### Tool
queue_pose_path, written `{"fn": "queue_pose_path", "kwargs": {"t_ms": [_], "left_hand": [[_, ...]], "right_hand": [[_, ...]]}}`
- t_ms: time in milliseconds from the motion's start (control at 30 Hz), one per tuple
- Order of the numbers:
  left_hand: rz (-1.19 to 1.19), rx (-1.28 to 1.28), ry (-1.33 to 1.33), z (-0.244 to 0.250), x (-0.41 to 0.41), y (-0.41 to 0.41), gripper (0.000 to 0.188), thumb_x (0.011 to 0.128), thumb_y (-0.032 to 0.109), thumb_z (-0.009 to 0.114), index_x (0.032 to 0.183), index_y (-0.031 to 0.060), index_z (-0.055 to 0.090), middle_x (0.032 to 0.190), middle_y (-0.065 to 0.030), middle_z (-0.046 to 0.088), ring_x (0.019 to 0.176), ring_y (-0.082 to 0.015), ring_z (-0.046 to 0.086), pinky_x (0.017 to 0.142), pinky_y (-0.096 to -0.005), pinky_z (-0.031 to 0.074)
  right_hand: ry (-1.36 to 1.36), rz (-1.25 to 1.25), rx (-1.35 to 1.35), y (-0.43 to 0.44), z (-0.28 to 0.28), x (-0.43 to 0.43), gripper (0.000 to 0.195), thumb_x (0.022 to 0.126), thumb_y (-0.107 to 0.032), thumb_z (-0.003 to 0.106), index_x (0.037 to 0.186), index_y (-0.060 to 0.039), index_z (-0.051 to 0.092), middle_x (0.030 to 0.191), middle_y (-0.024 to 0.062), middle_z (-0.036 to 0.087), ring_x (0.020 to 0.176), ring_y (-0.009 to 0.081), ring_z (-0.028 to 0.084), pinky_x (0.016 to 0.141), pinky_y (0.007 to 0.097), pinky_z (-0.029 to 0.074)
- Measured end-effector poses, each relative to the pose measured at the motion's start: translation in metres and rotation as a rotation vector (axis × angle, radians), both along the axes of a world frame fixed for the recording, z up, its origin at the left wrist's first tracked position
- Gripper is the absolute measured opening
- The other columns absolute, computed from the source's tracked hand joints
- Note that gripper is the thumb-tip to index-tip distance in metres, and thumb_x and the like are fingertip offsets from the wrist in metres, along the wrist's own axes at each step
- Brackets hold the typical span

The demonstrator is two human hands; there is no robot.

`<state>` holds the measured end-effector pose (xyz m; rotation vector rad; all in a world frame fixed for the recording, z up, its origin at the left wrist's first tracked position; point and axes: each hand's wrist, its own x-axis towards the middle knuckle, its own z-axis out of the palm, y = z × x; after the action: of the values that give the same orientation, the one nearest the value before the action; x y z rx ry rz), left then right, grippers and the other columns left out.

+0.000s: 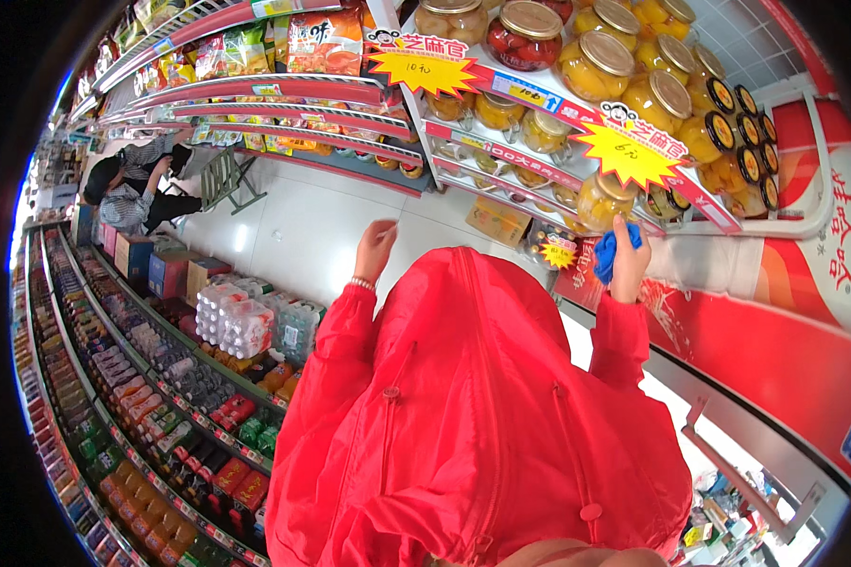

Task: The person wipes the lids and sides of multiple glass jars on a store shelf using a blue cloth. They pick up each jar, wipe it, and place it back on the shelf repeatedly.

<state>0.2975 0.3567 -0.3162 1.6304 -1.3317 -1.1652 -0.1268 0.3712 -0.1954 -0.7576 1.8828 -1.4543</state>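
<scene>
My right hand (632, 268) grips a bunched blue cloth (613, 251) in front of the jar shelves. Just beyond its thumb is a glass jar of yellow fruit (605, 204) with a metal lid; I cannot tell whether the hand touches it. Over the pale floor, my left hand (376, 249) is raised with its fingers loosely curled and a beaded bracelet at the wrist. Whether it pinches anything small is unclear. Jars of yellow fruit (596, 65) and a jar of red fruit (523, 35) crowd the top shelf, above starburst price signs (627, 152).
Snack-bag shelves (255, 106) stand ahead. A seated person (131, 188) and a folding stool (228, 181) are at the far left. Shrink-wrapped bottle packs (235, 319) sit beside long drink shelves (163, 404). A cardboard box (498, 220) lies below the jars; a red printed panel (752, 354) borders the right.
</scene>
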Motion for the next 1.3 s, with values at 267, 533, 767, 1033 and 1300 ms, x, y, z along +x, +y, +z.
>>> {"fn": "queue_pose_path", "kwargs": {"t_ms": [267, 533, 767, 1033, 1300], "left_hand": [[-0.855, 0.066, 0.366, 0.147, -0.112, 0.002, 0.078, 0.075, 0.023, 0.075, 0.137, 0.0083, 0.029, 0.135, -0.0085, 0.038, 0.124, -0.0213, 0.039, 0.099, -0.0352, 0.036], [-0.733, 0.089, 0.930, 0.184, -0.097, 0.081, 0.104, 0.060, 0.012, 0.084, 0.140, 0.0058, 0.017, 0.138, -0.0089, 0.031, 0.129, -0.0201, 0.031, 0.106, -0.0355, 0.027], [-0.521, 0.134, 1.249, 0.166, -0.083, 0.132, 0.100, 0.064, 0.018, 0.081, 0.140, 0.0062, 0.017, 0.136, -0.0084, 0.033, 0.128, -0.0204, 0.032, 0.106, -0.0365, 0.028], [-0.670, 0.049, 1.060, 0.177, -0.066, 0.144, 0.104, 0.063, 0.025, 0.081, 0.141, 0.0067, 0.016, 0.137, -0.0076, 0.033, 0.128, -0.0197, 0.033, 0.105, -0.0366, 0.030], [-0.679, 0.311, 1.522, 0.176, -0.091, 0.161, 0.098, 0.070, 0.062, 0.065, 0.139, 0.0057, 0.024, 0.134, -0.0109, 0.041, 0.120, -0.0225, 0.046, 0.100, -0.0374, 0.039]], "right_hand": [[-0.227, 0.246, 0.102, 0.106, 0.086, 0.067, 0.016, 0.082, -0.014, 0.067, 0.080, -0.0036, 0.055, 0.058, -0.0005, 0.053, 0.047, 0.0059, 0.049, 0.043, 0.0201, 0.037], [-0.327, 0.479, 0.072, 0.165, 0.129, 0.129, 0.021, 0.082, -0.018, 0.067, 0.091, -0.0012, 0.056, 0.077, -0.0006, 0.055, 0.069, 0.0047, 0.050, 0.062, 0.0186, 0.040], [0.073, 0.456, -0.027, 0.179, 0.176, 0.123, 0.030, 0.084, -0.023, 0.059, 0.104, -0.0015, 0.057, 0.103, 0.0095, 0.055, 0.077, 0.0110, 0.055, 0.066, 0.0217, 0.044], [0.918, 1.228, -0.429, 0.126, 0.209, 0.200, 0.033, 0.070, -0.016, 0.071, 0.101, -0.0126, 0.061, 0.114, 0.0042, 0.059, 0.107, 0.0284, 0.053, 0.086, 0.0383, 0.045], [0.010, 1.402, -0.421, 0.080, 0.192, 0.175, 0.023, 0.076, -0.019, 0.062, 0.090, -0.0007, 0.064, 0.102, 0.0163, 0.063, 0.095, 0.0290, 0.058, 0.090, 0.0407, 0.042]]}}
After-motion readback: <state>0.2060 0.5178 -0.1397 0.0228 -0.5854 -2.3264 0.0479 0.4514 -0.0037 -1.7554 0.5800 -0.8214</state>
